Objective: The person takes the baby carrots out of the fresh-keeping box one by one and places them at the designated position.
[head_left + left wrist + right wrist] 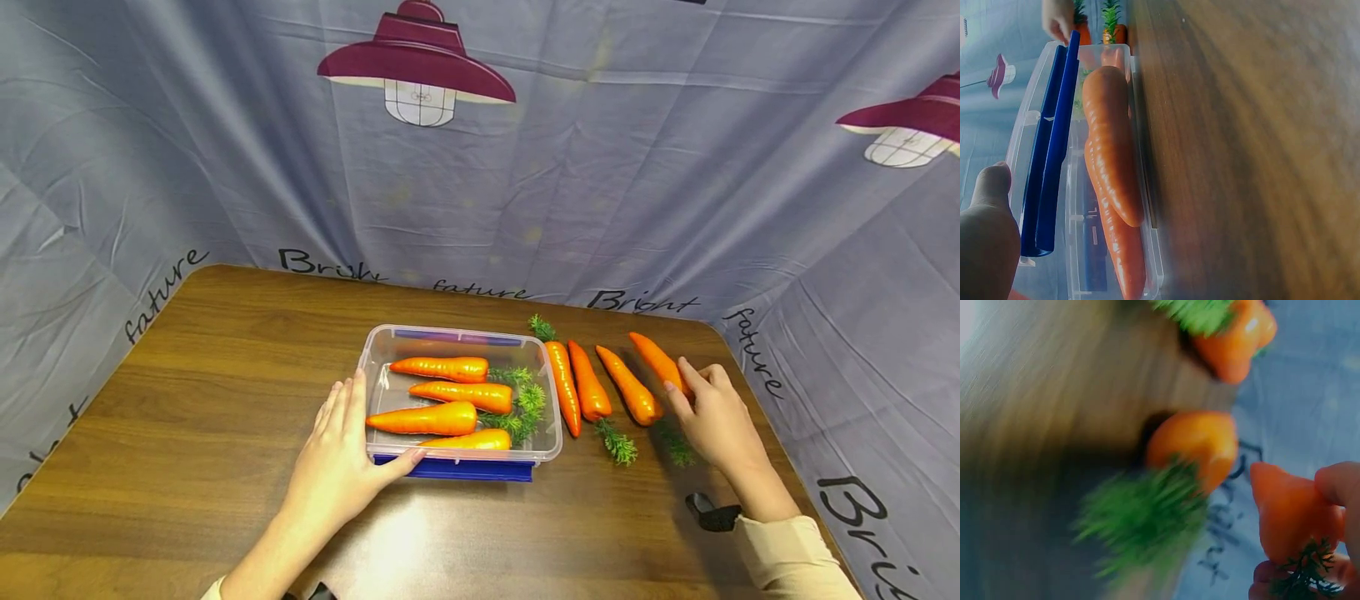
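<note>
My left hand [333, 450] rests on the front left corner of a clear plastic box [558, 417], straight fingers along its left side and thumb [991, 187] at the front rim. Inside the box lie several orange carrots [438, 367] with green tops [531, 400] toward the right. To the right of the box, my right hand [720, 417] pinches a carrot [656, 358] between thumb and fingers; its leafy top [1307, 575] hangs by the fingers in the right wrist view. Three more carrots [588, 383] lie on the table between box and hand.
A blue latch flap [468, 469] sticks out from the box front, also seen in the left wrist view. The brown wooden table [225, 400] is enclosed by a grey-blue printed curtain [562, 192] at the back and sides. A black strap [712, 512] sits by the right wrist.
</note>
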`<action>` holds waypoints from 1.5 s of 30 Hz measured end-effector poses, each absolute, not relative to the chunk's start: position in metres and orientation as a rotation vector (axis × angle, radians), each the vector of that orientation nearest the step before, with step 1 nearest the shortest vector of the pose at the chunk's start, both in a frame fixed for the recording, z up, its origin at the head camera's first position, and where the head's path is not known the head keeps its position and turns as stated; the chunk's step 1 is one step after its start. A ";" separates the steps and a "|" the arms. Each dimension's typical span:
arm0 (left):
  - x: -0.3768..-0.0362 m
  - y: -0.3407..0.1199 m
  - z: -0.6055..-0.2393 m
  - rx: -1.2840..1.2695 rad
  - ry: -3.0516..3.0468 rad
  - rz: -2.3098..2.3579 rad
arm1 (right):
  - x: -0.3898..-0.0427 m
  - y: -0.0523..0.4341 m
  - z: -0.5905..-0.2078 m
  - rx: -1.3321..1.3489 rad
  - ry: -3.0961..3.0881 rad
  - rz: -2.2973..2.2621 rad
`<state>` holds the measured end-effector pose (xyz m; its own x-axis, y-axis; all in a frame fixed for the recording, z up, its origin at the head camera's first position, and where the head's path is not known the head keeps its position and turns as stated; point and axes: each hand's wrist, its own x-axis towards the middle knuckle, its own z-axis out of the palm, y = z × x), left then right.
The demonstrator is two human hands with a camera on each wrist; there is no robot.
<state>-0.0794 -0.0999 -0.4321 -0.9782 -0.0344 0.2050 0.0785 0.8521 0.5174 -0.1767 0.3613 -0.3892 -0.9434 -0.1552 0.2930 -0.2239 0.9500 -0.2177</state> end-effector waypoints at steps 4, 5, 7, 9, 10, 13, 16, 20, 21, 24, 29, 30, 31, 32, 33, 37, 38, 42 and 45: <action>-0.080 -0.100 -0.432 -0.038 -2.813 -0.792 | -0.178 0.377 -0.401 0.215 -2.864 0.355; -0.080 -0.100 -0.432 -0.040 -2.812 -0.791 | -0.178 0.379 -0.403 0.199 -2.876 0.350; -0.080 -0.100 -0.431 -0.039 -2.812 -0.791 | -0.177 0.383 -0.407 0.170 -2.901 0.349; -0.080 -0.100 -0.431 -0.040 -2.814 -0.791 | -0.176 0.386 -0.410 0.143 -2.927 0.350; -0.080 -0.100 -0.431 -0.040 -2.814 -0.790 | -0.176 0.388 -0.412 0.132 -2.939 0.352; -0.080 -0.100 -0.431 -0.038 -2.814 -0.787 | -0.176 0.391 -0.415 0.099 -2.978 0.359; -0.080 -0.100 -0.432 -0.040 -2.810 -0.790 | -0.176 0.393 -0.417 0.080 -3.019 0.361; -0.080 -0.099 -0.432 -0.049 -2.801 -0.798 | -0.176 0.397 -0.419 0.074 -3.093 0.346; -0.080 -0.099 -0.432 -0.051 -2.800 -0.798 | -0.175 0.398 -0.419 0.068 -3.117 0.333; -0.080 -0.099 -0.431 -0.049 -2.803 -0.801 | -0.174 0.400 -0.419 0.047 -3.191 0.294; -0.080 -0.099 -0.431 -0.034 -2.823 -0.801 | -0.176 0.400 -0.416 0.004 -3.231 0.234; -0.080 -0.099 -0.431 -0.031 -2.826 -0.800 | -0.176 0.398 -0.416 0.000 -3.216 0.226; -0.080 -0.099 -0.431 -0.030 -2.827 -0.800 | -0.177 0.397 -0.414 0.000 -3.192 0.219; -0.079 -0.099 -0.431 -0.029 -2.827 -0.800 | -0.177 0.394 -0.412 0.003 -3.166 0.217; -0.079 -0.099 -0.431 -0.030 -2.825 -0.800 | -0.177 0.391 -0.410 0.015 -3.133 0.220; -0.079 -0.099 -0.431 -0.027 -2.829 -0.806 | -0.178 0.365 -0.396 0.143 -2.978 0.254; -0.079 -0.099 -0.431 -0.025 -2.833 -0.808 | -0.178 0.356 -0.391 0.188 -2.948 0.266; -0.079 -0.099 -0.431 -0.016 -2.845 -0.819 | -0.176 0.314 -0.372 0.367 -2.839 0.326; -0.079 -0.099 -0.431 -0.017 -2.843 -0.818 | -0.176 0.284 -0.360 0.494 -2.801 0.383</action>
<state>-0.0786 -0.0992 -0.4311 -0.9832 -0.0395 0.1781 0.0611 0.8485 0.5257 -0.1764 0.2840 -0.3599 -0.9049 -0.2943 0.3074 -0.3660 0.9068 -0.2094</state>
